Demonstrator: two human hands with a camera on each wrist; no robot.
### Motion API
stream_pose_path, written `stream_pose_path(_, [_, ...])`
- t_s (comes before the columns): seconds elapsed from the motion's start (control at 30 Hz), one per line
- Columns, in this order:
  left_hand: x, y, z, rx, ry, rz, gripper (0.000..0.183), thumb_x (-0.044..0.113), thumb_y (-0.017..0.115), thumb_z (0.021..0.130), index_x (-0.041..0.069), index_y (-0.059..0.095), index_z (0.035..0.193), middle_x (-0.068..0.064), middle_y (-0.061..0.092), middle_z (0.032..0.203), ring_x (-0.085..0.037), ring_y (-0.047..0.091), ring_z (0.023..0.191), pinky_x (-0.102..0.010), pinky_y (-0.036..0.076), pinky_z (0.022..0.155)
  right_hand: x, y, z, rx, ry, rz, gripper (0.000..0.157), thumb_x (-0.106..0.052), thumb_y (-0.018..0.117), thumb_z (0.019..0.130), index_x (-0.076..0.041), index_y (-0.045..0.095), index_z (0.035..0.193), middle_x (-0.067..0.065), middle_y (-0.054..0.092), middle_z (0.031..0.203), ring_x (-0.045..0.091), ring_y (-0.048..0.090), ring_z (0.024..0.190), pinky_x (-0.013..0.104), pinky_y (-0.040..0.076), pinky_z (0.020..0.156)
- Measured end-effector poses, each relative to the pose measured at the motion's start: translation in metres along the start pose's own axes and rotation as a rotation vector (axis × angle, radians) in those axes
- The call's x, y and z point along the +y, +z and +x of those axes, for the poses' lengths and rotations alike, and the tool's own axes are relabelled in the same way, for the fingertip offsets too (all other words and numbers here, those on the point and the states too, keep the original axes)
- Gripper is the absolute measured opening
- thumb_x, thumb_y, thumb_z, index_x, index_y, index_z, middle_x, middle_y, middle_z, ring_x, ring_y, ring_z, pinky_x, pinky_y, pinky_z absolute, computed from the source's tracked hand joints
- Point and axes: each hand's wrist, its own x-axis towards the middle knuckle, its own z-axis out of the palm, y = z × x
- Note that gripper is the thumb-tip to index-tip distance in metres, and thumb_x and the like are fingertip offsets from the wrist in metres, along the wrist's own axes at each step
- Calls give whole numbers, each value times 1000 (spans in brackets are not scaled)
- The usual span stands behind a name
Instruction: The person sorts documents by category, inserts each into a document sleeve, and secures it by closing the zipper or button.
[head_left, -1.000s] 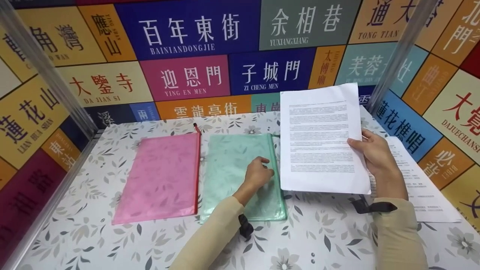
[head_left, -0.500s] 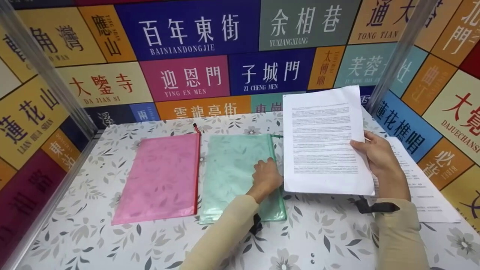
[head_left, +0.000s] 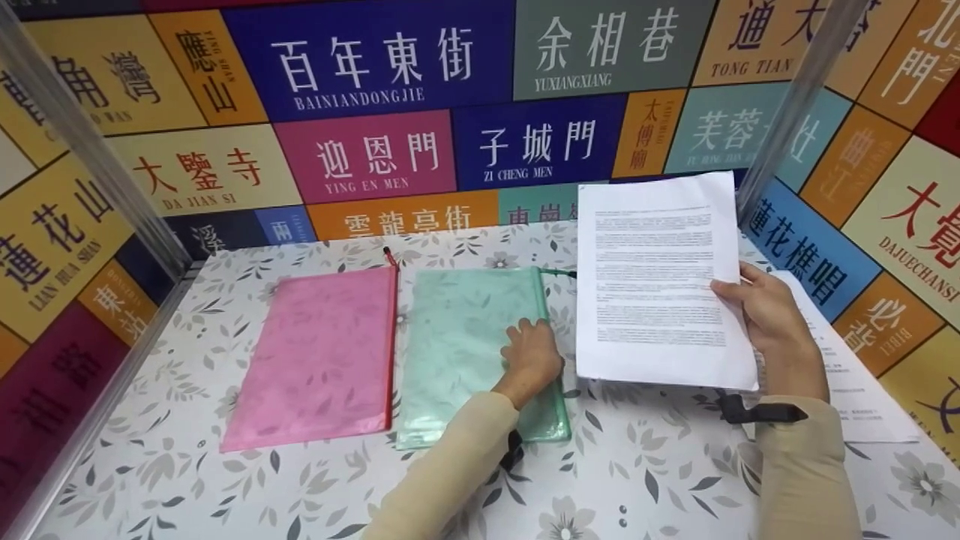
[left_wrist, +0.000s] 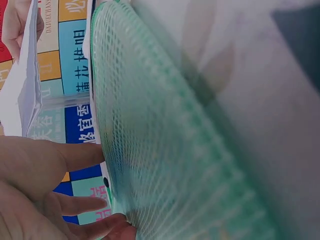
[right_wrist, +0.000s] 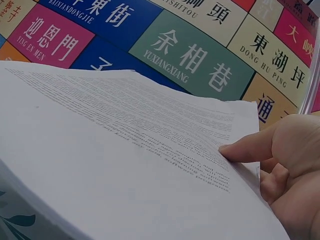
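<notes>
A stack of printed paper sheets is held upright above the table by my right hand. The thumb lies on the front page and the other fingers are behind the stack. My left hand is at the right side of a green mesh zip folder, its fingers bent. In the left wrist view, the thumb and fingertips meet the edge of the folder; part of the grip is hidden. A green zipper tail extends from the folder's top right corner. The right wrist view shows the sheets bending slightly.
Left of the green folder lies a pink zip folder with a red zipper. More printed sheets lie on the table behind my right forearm. The table has a floral cover, and panels with large characters surround it.
My left hand has moved down and slightly right onto the green folder's right side, its fingers bent. My right hand has shifted the stack of sheets slightly right.
</notes>
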Motion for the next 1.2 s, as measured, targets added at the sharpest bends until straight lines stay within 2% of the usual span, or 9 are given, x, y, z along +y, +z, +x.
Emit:
stream_pose_path(0.23, [3,-8,1,-31,-21,-85,34,14,67,91,7,61,124,-13,60,123,-28,53,118,-52,52,98,0,0,-1,6,14,7,81,-15,68,95,-27,21,161,-7,68,120,12,71,106,28,61,88])
stream_pose_path(0.47, [-3,-16,7,-60,10,-160,24,12,62,94,3,62,116,-15,63,118,-26,59,106,-45,57,87,1,3,1,-11,-36,-27,82,-13,67,96,-15,18,161,-8,70,112,11,72,101,26,62,83])
stream_pose_path(0.57, [-7,-19,10,-53,29,-169,20,10,60,95,1,63,113,-16,64,110,-22,58,93,-39,57,81,1,4,2,-5,-29,-66,82,-16,68,96,-16,19,161,-10,71,110,10,72,100,25,61,83])
stream_pose_path(0.67, [-11,-20,14,-32,44,-166,16,8,61,93,0,65,106,-15,66,100,-20,55,81,-35,56,76,1,4,2,-18,-26,-35,82,-14,68,95,-15,19,161,-7,70,111,12,72,99,27,62,82])
stream_pose_path(0.83, [-18,-19,20,10,19,-200,8,6,63,89,2,66,95,-10,64,86,-17,47,71,-32,52,67,1,6,4,-10,-19,-46,81,-14,68,95,-17,20,161,-7,68,117,12,72,102,28,62,85])
stream_pose_path(0.9, [-22,-18,22,17,16,-231,3,4,62,88,4,62,85,-7,58,78,-17,44,68,-31,47,61,1,7,4,-3,-14,-72,80,-16,67,96,-18,21,161,-8,67,119,11,71,104,27,61,87])
stream_pose_path(1.0, [-26,-19,24,-1,30,-299,20,-1,57,87,9,49,71,-3,46,67,-17,40,63,-28,39,53,0,10,3,-11,-8,-65,80,-15,67,96,-19,20,161,-7,66,120,12,71,104,28,61,87])
stream_pose_path(1.1, [-31,-19,23,-31,37,-387,21,-3,54,87,9,45,72,-1,39,67,-17,40,61,-26,35,50,0,12,3,-18,-1,-59,79,-14,66,96,-19,21,161,-6,67,118,13,71,103,28,61,86])
stream_pose_path(1.2, [-37,-20,20,-40,35,-470,8,-3,51,89,-2,59,89,-8,54,79,-20,51,69,-26,44,55,0,15,3,-21,7,-66,77,-14,65,97,-19,22,161,-7,67,117,13,71,103,29,62,86])
